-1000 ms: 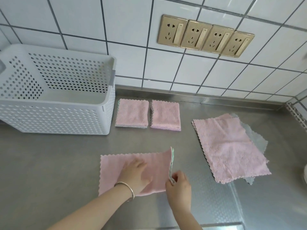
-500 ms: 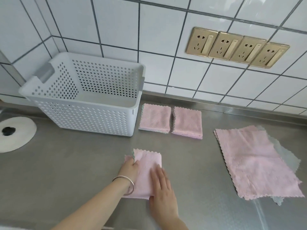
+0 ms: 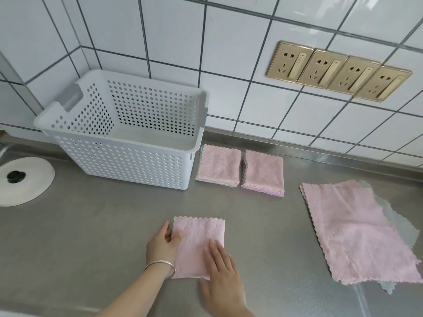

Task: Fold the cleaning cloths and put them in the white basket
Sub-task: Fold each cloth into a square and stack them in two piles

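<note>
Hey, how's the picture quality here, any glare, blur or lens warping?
Head view: soft, even light; faint sheen on the steel counter and the gold sockets; tile lines bow from the wide-angle lens; the right hand is slightly soft; the folded cloth stays sharp.

Right hand [image 3: 220, 274] covers lower right corner of folded pink cloth [image 3: 198, 239]; wrist cut off by bottom edge. Right of that cloth, grey cloth [image 3: 405, 229] mostly hidden under unfolded pink cloth [image 3: 357, 229].
</note>
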A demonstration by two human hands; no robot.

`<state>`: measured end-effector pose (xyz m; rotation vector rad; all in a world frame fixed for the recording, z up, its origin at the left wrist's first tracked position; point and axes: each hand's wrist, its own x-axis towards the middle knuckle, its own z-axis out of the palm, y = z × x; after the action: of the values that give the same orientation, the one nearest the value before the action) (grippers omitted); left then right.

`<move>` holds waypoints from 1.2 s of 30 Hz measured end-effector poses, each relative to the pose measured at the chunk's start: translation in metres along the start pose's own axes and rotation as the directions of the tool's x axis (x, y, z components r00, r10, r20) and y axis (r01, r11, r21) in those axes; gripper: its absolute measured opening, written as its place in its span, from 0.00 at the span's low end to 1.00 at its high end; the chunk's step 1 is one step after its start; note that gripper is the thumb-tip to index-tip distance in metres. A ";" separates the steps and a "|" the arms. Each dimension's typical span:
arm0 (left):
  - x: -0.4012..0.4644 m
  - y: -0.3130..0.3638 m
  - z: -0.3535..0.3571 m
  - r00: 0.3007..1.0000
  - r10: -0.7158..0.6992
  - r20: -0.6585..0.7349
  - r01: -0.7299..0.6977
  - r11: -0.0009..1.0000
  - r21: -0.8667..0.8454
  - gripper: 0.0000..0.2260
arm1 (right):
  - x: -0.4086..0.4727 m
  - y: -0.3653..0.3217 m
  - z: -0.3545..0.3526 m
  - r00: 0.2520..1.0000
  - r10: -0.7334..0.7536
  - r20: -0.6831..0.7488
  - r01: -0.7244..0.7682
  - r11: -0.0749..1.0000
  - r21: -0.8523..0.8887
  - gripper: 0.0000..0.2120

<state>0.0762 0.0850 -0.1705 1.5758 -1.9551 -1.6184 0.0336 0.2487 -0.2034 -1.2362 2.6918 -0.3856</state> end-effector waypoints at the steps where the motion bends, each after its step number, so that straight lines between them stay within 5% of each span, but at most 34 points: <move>1: -0.001 -0.003 0.000 0.999 0.046 0.006 -0.046 0.999 0.013 0.19 | 0.001 0.001 -0.002 1.000 -0.003 -0.008 0.003 1.000 -0.001 0.29; 6: -0.008 -0.015 0.004 0.930 0.310 0.197 -0.354 0.900 0.255 0.31 | 0.019 0.006 0.002 0.995 0.094 0.021 -0.091 0.990 -0.104 0.35; 9: -0.002 -0.024 0.006 0.867 0.413 0.280 -0.498 0.732 0.464 0.31 | 0.020 0.010 0.011 0.992 0.123 0.041 -0.116 0.984 -0.137 0.43; 13: 0.014 -0.035 0.008 0.891 0.327 0.314 -0.450 0.545 0.708 0.30 | 0.021 0.008 0.017 0.987 0.154 0.053 -0.147 0.982 -0.121 0.44; 18: 0.021 -0.044 0.000 0.941 0.220 0.255 -0.332 0.469 0.819 0.34 | 0.025 0.009 0.019 0.984 0.170 0.056 -0.166 0.984 -0.067 0.45; 23: 0.001 -0.021 0.003 0.970 0.241 0.009 -0.176 0.683 0.709 0.23 | 0.028 -0.001 -0.003 0.945 0.327 0.009 -0.322 0.928 0.189 0.37; 26: -0.010 -0.012 0.006 0.988 0.102 -0.120 -0.003 0.771 0.636 0.17 | 0.033 -0.001 -0.017 0.818 0.558 0.138 -0.571 0.760 0.312 0.22; 30: -0.008 -0.010 0.013 0.995 0.061 -0.081 0.008 0.750 0.661 0.15 | 0.036 0.001 -0.026 0.719 0.614 0.326 -0.695 0.628 0.349 0.10; 33: -0.009 0.004 0.020 0.998 0.015 -0.057 0.009 0.920 0.391 0.07 | 0.039 0.004 -0.035 0.704 0.604 0.374 -0.700 0.502 0.508 0.04; 36: -0.010 0.027 0.028 0.998 0.025 -0.051 -0.015 0.982 0.189 0.08 | 0.046 0.013 -0.055 0.732 0.599 0.325 -0.636 0.428 0.642 0.06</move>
<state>0.0452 0.1063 -0.1561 1.6406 -2.1439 -1.4039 -0.0189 0.2307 -0.1564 0.0182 2.2828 -1.1219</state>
